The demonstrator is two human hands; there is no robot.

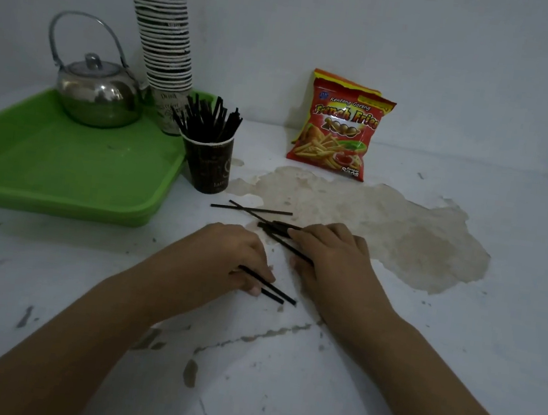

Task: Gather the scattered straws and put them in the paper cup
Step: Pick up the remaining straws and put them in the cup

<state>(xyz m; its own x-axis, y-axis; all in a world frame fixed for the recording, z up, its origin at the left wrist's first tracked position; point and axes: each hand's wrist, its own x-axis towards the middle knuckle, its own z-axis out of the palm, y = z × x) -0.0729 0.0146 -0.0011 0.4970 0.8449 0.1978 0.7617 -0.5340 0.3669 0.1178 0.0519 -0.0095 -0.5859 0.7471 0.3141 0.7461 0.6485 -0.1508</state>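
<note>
A dark paper cup [209,166] stands beside the green tray, with several black straws [209,120] upright in it. More black straws [252,209] lie scattered on the white surface in front of the cup. My left hand [225,256] is closed on two black straws [273,289] whose ends stick out to the right. My right hand [332,256] lies over the pile, its fingers closed on several straws [276,230] that poke out to the left.
A green tray [64,161] at the left carries a steel kettle [98,92] and a tall stack of paper cups [165,39]. A red snack bag [339,129] leans on the back wall. A worn brown patch [385,221] spreads at the right.
</note>
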